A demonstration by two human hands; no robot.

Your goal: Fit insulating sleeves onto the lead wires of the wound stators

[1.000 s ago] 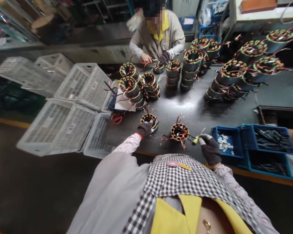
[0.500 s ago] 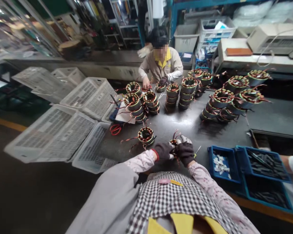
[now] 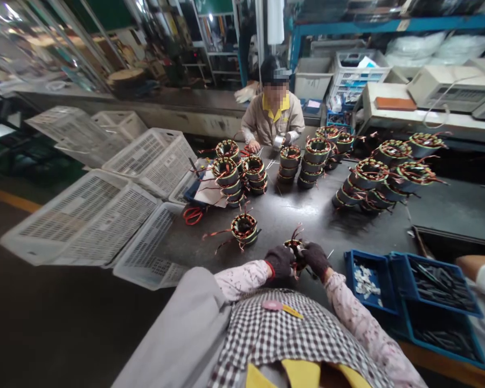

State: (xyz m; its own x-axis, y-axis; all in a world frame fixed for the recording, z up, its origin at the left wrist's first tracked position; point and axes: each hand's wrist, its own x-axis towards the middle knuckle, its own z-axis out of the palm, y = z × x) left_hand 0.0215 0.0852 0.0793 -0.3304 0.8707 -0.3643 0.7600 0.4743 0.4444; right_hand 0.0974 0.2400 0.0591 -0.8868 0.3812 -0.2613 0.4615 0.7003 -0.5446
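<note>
A motor stator (image 3: 293, 244) with copper windings and loose wire leads sits at the table's near edge, partly hidden by my hands. My left hand (image 3: 281, 261), in a dark glove, is closed around its left side. On the other side, my right hand (image 3: 316, 258), gloved too, has its fingers bent against the stator's rim and wires; what exactly the fingertips pinch is too small to make out. A second stator (image 3: 244, 229) stands upright to the left, its leads spread outward. A thin pale stick (image 3: 330, 253) lies just beyond my right hand.
Stacked stators (image 3: 309, 161) stand farther back, with more stacks (image 3: 367, 172) to the right. Blue bins (image 3: 374, 307) of white pieces and black sleeves are at right, beside another person's arm. White crates (image 3: 84, 215) fill the left. A co-worker (image 3: 272, 116) sits opposite; red-handled scissors (image 3: 193, 215) lie left.
My right hand has come down from its raised, spread pose onto the stator's rim. My left hand has shifted slightly right and lower. The co-worker's hand has lifted, holding something pale.
</note>
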